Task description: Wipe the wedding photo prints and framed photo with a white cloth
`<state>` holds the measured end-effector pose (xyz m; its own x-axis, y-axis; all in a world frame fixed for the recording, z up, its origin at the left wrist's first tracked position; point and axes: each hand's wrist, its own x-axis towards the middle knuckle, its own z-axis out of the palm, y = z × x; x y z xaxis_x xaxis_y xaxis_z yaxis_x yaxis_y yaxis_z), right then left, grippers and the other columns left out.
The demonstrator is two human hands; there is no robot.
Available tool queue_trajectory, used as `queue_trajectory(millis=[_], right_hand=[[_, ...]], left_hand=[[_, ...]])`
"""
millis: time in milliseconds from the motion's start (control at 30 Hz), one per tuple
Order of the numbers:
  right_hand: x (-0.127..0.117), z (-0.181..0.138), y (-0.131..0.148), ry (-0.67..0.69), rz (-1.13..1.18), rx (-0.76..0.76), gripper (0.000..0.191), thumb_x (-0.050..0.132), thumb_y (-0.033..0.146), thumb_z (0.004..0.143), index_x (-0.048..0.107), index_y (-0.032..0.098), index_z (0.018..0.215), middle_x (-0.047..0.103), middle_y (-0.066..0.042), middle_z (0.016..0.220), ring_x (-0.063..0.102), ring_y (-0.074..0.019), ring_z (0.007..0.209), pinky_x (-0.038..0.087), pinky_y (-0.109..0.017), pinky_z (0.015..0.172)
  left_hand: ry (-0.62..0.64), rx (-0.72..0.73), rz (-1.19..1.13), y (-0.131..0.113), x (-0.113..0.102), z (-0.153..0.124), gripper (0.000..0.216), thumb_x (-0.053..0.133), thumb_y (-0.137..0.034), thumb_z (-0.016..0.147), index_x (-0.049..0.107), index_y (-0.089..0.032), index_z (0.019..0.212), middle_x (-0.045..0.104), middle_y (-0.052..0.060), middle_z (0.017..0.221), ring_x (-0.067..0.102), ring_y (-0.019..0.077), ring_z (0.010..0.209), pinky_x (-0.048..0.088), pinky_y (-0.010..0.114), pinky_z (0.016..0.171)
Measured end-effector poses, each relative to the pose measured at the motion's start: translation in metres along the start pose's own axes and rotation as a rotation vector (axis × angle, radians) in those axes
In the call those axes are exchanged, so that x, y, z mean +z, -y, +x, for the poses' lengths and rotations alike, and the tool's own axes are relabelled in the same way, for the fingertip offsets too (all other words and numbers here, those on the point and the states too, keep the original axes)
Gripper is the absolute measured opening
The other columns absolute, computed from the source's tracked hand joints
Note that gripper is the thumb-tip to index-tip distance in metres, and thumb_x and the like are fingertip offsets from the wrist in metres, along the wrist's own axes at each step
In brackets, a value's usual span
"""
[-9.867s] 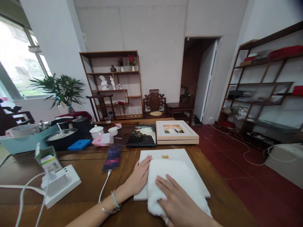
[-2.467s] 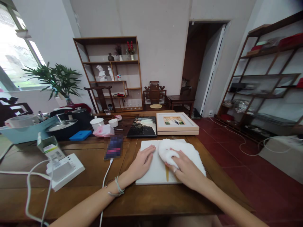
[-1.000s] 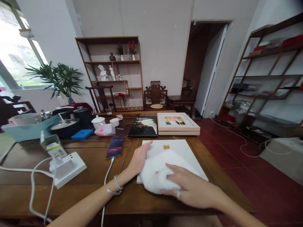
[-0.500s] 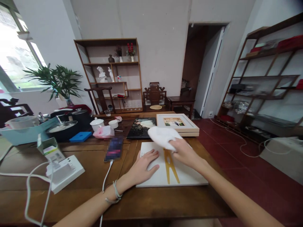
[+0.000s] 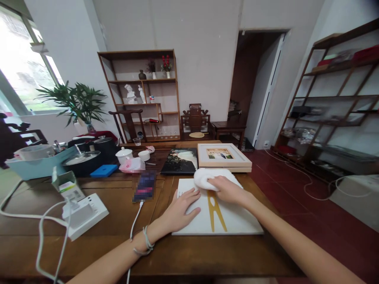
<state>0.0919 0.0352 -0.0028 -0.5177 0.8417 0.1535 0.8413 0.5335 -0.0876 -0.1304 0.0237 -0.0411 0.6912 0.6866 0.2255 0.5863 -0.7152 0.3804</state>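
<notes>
A white board (image 5: 239,221) with a yellow, two-legged shape (image 5: 213,211) on it lies flat on the wooden table. My left hand (image 5: 182,209) rests on the board's left part, fingers stretched out and nothing held. At the board's upper part, my right hand (image 5: 226,189) grips a folded white cloth (image 5: 204,178). The cloth and hand cover the top of the yellow shape. Cloth and board appear to touch.
Behind the board lie a dark picture panel (image 5: 179,161) and a white framed picture (image 5: 242,158). Leftward are a phone (image 5: 145,187) on a white cable, a power strip (image 5: 89,217), a blue box (image 5: 103,170), a lidded white cup (image 5: 123,155) and a pan (image 5: 84,162).
My right hand has brought the cloth down onto the board's upper part, where it now looks bunched. My left hand stays in place on the board. The view has shifted slightly.
</notes>
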Motion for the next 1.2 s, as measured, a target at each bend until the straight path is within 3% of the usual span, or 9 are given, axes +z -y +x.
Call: queue_trajectory(millis=[167,267,367,467,700,833,933,1100,1200], right_hand=[[-0.003,-0.046,-0.039,-0.018,-0.027,0.134,0.039,0.037,-0.003,0.056,0.054,0.016,0.085,0.059,-0.009,0.085,0.054,-0.0228,0.082,0.037,-0.028,0.066],[0.003,-0.062,-0.042,-0.035,-0.023,0.151,0.039,0.036,-0.003,0.057,0.054,0.016,0.086,0.058,-0.012,0.101,0.051,-0.0236,0.097,0.038,-0.032,0.077],[0.012,-0.068,-0.031,-0.087,0.006,0.096,0.029,0.04,0.002,0.064,0.057,0.015,0.084,0.043,-0.014,0.129,0.03,-0.0253,0.123,0.025,-0.041,0.098],[0.016,-0.07,-0.015,-0.119,0.047,0.067,0.019,0.043,0.009,0.07,0.058,0.015,0.08,0.037,-0.013,0.135,0.02,-0.0245,0.129,0.014,-0.046,0.105],[0.005,-0.123,0.031,-0.021,0.148,0.06,0.026,0.042,0.008,0.07,0.058,0.018,0.087,0.033,-0.005,0.138,0.016,-0.0221,0.13,0.015,-0.046,0.107],[-0.001,-0.148,0.04,0.045,0.21,0.104,0.024,0.042,0.013,0.074,0.058,0.02,0.09,0.027,-0.002,0.141,0.013,-0.0237,0.131,0.019,-0.046,0.105],[-0.004,-0.136,0.031,0.025,0.248,0.118,0.019,0.042,0.015,0.077,0.058,0.019,0.087,0.03,-0.004,0.14,0.015,-0.0235,0.131,0.018,-0.045,0.106],[-0.001,-0.083,0.005,-0.051,0.317,0.104,0.021,0.041,0.028,0.084,0.059,0.018,0.088,0.047,-0.01,0.128,0.027,-0.0233,0.127,0.018,-0.043,0.105],[0.006,-0.055,-0.007,-0.104,0.278,0.102,0.024,0.04,0.028,0.085,0.059,0.017,0.095,0.046,-0.01,0.128,0.027,-0.0227,0.127,0.016,-0.043,0.105]], left_hand=[[-0.015,-0.049,-0.011,-0.003,0.0,0.001,0.039,0.037,-0.04,0.088,0.042,-0.028,0.125,0.04,0.002,0.136,0.031,0.0238,0.127,0.011,0.053,0.105],[-0.035,-0.084,-0.001,-0.003,0.0,0.002,0.041,0.032,-0.04,0.089,0.04,-0.026,0.128,0.036,0.004,0.138,0.028,0.0238,0.128,0.015,0.052,0.105],[-0.011,-0.096,0.026,-0.002,0.001,0.003,0.045,0.032,-0.04,0.089,0.035,-0.023,0.131,0.031,0.005,0.141,0.023,0.0235,0.131,0.015,0.053,0.105],[0.012,-0.098,0.052,-0.001,0.001,0.003,0.046,0.034,-0.039,0.089,0.034,-0.023,0.132,0.031,0.006,0.14,0.024,0.0224,0.13,0.013,0.052,0.105],[-0.004,-0.1,0.061,-0.003,0.002,0.003,0.044,0.037,-0.037,0.087,0.038,-0.023,0.129,0.035,0.006,0.139,0.027,0.0226,0.129,0.015,0.049,0.106],[-0.021,-0.095,0.067,-0.002,0.003,0.004,0.043,0.039,-0.035,0.087,0.039,-0.024,0.129,0.035,0.006,0.138,0.029,0.0227,0.128,0.016,0.05,0.105],[-0.018,-0.088,0.074,-0.002,0.003,0.004,0.043,0.039,-0.034,0.087,0.039,-0.023,0.129,0.036,0.006,0.138,0.029,0.0224,0.128,0.016,0.05,0.105],[-0.004,-0.079,0.075,-0.002,0.002,0.004,0.044,0.038,-0.033,0.087,0.037,-0.022,0.13,0.034,0.006,0.139,0.027,0.0228,0.129,0.015,0.051,0.105],[-0.005,-0.07,0.076,-0.001,0.002,0.003,0.044,0.038,-0.033,0.088,0.036,-0.022,0.13,0.034,0.006,0.139,0.027,0.0223,0.129,0.015,0.05,0.105]])
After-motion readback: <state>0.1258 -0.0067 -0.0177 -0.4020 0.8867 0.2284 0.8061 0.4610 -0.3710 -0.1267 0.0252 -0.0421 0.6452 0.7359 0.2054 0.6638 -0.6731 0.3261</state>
